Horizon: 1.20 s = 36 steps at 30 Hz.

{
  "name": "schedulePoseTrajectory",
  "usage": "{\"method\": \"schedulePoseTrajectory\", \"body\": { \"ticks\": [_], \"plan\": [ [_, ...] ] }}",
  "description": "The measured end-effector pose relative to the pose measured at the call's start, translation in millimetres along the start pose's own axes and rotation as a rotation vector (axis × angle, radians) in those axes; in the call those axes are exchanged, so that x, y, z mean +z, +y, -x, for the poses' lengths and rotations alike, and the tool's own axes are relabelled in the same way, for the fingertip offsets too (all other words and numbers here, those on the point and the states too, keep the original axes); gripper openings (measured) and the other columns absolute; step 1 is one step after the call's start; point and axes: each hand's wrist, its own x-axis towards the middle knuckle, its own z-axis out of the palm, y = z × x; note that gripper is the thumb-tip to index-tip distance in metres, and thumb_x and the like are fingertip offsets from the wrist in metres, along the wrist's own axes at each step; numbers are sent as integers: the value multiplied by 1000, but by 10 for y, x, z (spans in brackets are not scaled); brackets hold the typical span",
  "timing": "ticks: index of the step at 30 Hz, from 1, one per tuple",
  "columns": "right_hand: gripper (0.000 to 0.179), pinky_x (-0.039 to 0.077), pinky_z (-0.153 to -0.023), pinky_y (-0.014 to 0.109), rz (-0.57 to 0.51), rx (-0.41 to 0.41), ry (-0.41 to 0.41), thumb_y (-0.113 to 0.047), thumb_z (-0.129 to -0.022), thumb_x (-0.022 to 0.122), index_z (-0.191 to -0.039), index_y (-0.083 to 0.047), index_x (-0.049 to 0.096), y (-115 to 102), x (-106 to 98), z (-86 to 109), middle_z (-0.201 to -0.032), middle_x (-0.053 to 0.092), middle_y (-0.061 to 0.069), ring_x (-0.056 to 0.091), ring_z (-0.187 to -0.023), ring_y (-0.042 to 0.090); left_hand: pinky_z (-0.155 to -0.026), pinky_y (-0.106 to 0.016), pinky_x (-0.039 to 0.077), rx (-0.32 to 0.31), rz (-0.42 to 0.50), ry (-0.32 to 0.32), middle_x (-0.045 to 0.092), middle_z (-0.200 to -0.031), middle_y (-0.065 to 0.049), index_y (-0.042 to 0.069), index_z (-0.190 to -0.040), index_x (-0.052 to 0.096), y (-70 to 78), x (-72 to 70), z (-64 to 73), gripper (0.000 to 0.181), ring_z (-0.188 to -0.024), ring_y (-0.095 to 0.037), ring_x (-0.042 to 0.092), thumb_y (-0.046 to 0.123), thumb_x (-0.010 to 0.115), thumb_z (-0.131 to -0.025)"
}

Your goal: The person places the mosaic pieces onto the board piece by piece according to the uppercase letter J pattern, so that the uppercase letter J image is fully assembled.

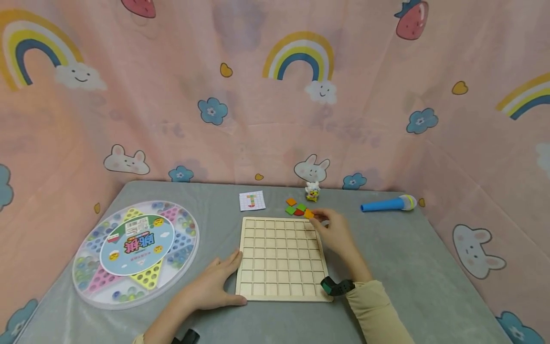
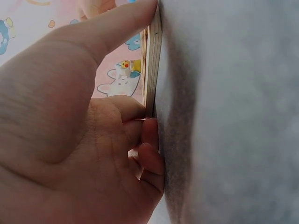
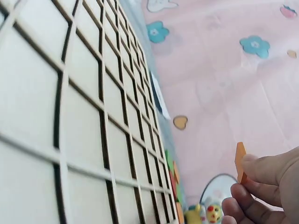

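Observation:
A square wooden grid board (image 1: 284,258) lies flat on the grey table, its cells bare. My left hand (image 1: 213,283) rests at its left side, fingertips against the edge and thumb at the near left corner; in the left wrist view the thumb and fingers touch the board's side (image 2: 153,65). Beyond the far right corner my right hand (image 1: 336,232) pinches an orange square tile (image 3: 240,161) between thumb and fingers. Just left of that hand lies a small group of loose tiles, with an orange tile (image 1: 290,201), green tiles (image 1: 290,210) and a red tile (image 1: 298,213).
A card (image 1: 252,200) with a coloured grid pattern lies behind the board. A small figurine (image 1: 312,191) stands near the table's back edge. At left is a round Chinese checkers set (image 1: 189,243) with marbles; a blue toy microphone (image 1: 382,205) lies at back right.

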Motion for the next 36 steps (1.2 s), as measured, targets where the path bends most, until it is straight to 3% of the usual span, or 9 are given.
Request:
{"method": "schedulePoseTrajectory", "body": {
  "ticks": [4,9,15,22,28,36],
  "plan": [
    [31,55,-80,38,-11,-60,-57,-10,-103,70,-130,5,70,-121,115,43,-116,72,18,67,-102,31,-110,-59,42,-1,9,-5,27,-174,-16,1,-166,32,21,-3,11,116,-136,-38,44,50,92,-79],
    [31,57,-84,43,6,-118,-141,-11,-103,70,-130,4,71,-273,277,7,-117,72,16,67,-102,29,-109,-58,43,-8,8,2,28,-174,-17,1,-165,32,38,-26,21,116,-132,-34,46,50,92,-79],
    [27,58,-87,44,-29,-110,-178,-10,-102,71,-126,1,74,-366,464,-45,-119,73,16,68,-102,30,-108,-58,44,-7,4,-5,27,-174,-15,3,-166,33,30,-26,5,115,-134,-35,46,51,91,-80],
    [23,58,-88,44,-39,-94,-181,-5,-99,74,-121,2,76,-317,656,-44,-109,75,14,70,-97,27,-108,-54,45,-20,-1,0,28,-174,-13,4,-166,33,21,-7,-9,115,-131,-29,47,53,90,-79],
    [22,57,-86,36,-33,-94,-191,-7,-98,76,-119,-3,78,-210,744,-10,-112,76,9,69,-96,20,-109,-56,44,-25,15,-7,27,-174,-13,4,-166,33,16,-4,-3,114,-135,-31,46,53,90,-79],
    [21,54,-85,35,-22,-163,-177,-9,-98,76,-119,-6,79,-143,796,-15,-114,74,7,65,-96,18,-109,-56,44,-11,7,4,28,-174,-12,4,-166,34,16,-16,12,115,-133,-30,46,53,90,-79]
  ]
}}
